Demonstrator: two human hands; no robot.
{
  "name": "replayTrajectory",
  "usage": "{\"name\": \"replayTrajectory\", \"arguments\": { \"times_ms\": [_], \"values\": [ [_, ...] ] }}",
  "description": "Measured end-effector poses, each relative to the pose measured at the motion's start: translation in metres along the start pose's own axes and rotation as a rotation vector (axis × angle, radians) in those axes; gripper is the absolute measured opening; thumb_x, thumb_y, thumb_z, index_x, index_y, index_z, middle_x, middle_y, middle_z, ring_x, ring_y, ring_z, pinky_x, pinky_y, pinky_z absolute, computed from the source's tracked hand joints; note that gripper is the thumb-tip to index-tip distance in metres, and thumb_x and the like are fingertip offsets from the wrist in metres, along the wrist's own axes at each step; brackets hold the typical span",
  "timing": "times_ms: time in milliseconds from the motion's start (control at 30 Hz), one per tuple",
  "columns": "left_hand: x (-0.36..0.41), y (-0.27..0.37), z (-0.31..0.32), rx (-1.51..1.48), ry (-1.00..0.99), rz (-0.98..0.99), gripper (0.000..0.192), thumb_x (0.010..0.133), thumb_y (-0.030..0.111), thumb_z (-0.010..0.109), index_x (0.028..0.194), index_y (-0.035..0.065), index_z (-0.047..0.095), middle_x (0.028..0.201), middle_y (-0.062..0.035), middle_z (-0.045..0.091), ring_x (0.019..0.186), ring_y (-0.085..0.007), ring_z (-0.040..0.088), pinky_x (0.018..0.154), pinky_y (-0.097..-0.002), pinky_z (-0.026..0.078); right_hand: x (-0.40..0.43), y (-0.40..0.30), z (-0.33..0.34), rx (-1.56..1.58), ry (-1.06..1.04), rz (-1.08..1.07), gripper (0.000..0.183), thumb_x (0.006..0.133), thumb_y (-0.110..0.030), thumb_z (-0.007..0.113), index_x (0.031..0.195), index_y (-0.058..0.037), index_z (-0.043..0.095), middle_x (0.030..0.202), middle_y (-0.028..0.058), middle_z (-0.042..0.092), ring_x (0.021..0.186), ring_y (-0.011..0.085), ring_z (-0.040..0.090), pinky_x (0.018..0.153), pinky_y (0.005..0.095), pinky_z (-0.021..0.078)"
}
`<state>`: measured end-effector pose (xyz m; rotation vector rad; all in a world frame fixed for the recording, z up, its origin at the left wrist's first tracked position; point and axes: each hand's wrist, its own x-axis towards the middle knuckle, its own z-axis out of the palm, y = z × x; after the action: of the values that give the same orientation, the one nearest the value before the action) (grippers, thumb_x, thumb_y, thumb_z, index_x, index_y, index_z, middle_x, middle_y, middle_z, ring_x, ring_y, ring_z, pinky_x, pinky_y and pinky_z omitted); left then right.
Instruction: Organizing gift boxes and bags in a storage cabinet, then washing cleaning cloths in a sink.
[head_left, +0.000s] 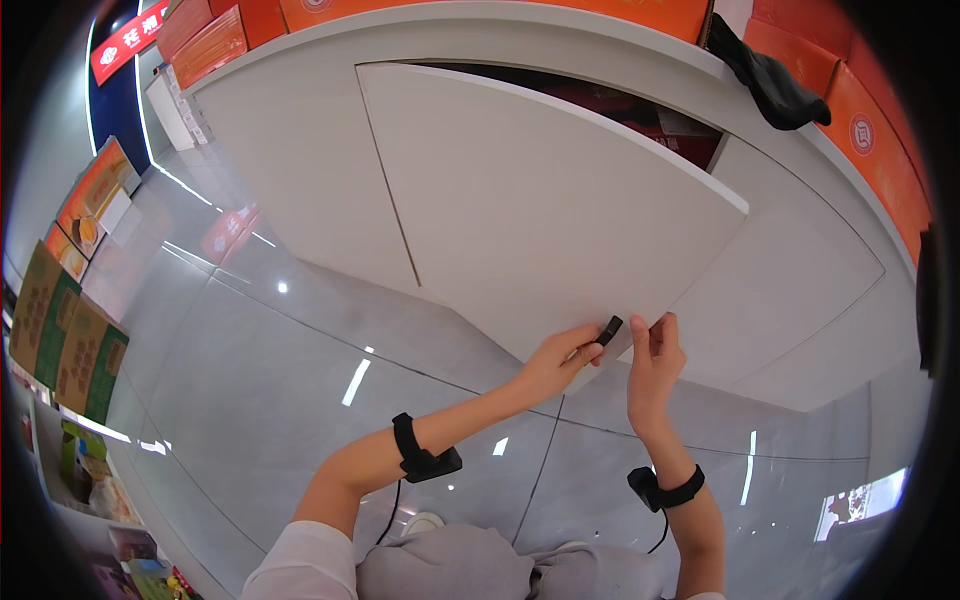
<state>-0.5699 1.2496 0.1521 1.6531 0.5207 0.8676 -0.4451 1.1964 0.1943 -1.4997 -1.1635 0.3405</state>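
Observation:
A small black cylindrical object (609, 331) is held between the fingers and thumb of my left hand (562, 358), beside the lower part of a white cabinet door (540, 187). That door stands ajar, with a dark gap along its top edge where dark red packaging (675, 133) shows inside the cabinet. My right hand (656, 360) is at the door's right-hand edge, thumb and bent fingers on either side of it; whether they press on the panel I cannot tell. Black straps with small devices are on both forearms.
Orange boxes (495, 13) line the white cabinet top, and a black cloth-like item (772, 79) hangs over its edge. Another white panel (795, 277) lies right of the door. Brown and green cartons (71, 337) stand at the left, above shelves of packaged goods. The floor (300, 390) is glossy grey tile.

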Motion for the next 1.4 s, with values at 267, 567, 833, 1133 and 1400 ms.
{"name": "replayTrajectory", "arguments": {
  "times_ms": [267, 567, 833, 1133, 1400],
  "values": [
    [-0.039, 0.008, -0.013, -0.013, -0.049, -0.049, 0.013, 0.088, 0.010, 0.043, 0.083, -0.0008, 0.047, 0.076, -0.0056, 0.052, 0.074, -0.0137, 0.050, 0.072, -0.0269, 0.041, -0.029, -0.004, 0.005, 0.063, -0.028, -0.172, 0.025, 0.077, -0.019, 0.063, 0.083, 0.0015, 0.051, 0.067, 0.0112, 0.057, 0.059, 0.0201, 0.057, 0.053, 0.0266, 0.0444],
    [-0.084, 0.037, -0.030, 0.068, -0.090, -0.139, 0.014, 0.087, 0.006, 0.041, 0.096, -0.0009, 0.049, 0.083, -0.0064, 0.052, 0.078, -0.0143, 0.049, 0.071, -0.0254, 0.039, -0.061, -0.010, 0.008, 0.010, -0.099, -0.487, 0.024, 0.071, -0.016, 0.067, 0.079, -0.0004, 0.051, 0.067, 0.0081, 0.052, 0.053, 0.0215, 0.052, 0.042, 0.0291, 0.0390],
    [-0.141, 0.022, -0.050, -0.047, 0.103, -0.313, 0.020, 0.086, 0.005, 0.046, 0.105, -0.0001, 0.050, 0.094, -0.0048, 0.054, 0.089, -0.0122, 0.049, 0.078, -0.0261, 0.040, -0.083, -0.023, 0.028, 0.016, -0.119, -0.722, 0.028, 0.061, -0.013, 0.068, 0.075, 0.0004, 0.048, 0.071, 0.0082, 0.050, 0.058, 0.0173, 0.051, 0.039, 0.0244, 0.0408],
    [-0.184, 0.030, -0.065, 0.059, 0.119, -0.325, 0.021, 0.084, 0.005, 0.050, 0.105, -0.0002, 0.051, 0.100, -0.0060, 0.054, 0.093, -0.0138, 0.050, 0.079, -0.0283, 0.042, -0.103, -0.034, 0.044, 0.059, -0.162, -0.762, 0.026, 0.058, -0.011, 0.067, 0.072, -0.0003, 0.049, 0.066, 0.0068, 0.047, 0.056, 0.0159, 0.049, 0.037, 0.0234, 0.0384],
    [-0.212, 0.026, -0.078, 0.425, 0.267, -0.456, 0.022, 0.079, -0.001, 0.046, 0.100, -0.0006, 0.054, 0.101, -0.0082, 0.055, 0.096, -0.0173, 0.050, 0.083, -0.0301, 0.041, -0.116, -0.043, 0.059, 0.050, -0.183, -0.776, 0.028, 0.057, -0.016, 0.069, 0.072, -0.0011, 0.050, 0.068, 0.0066, 0.051, 0.056, 0.0159, 0.052, 0.037, 0.0230, 0.0376]
  ]
}}
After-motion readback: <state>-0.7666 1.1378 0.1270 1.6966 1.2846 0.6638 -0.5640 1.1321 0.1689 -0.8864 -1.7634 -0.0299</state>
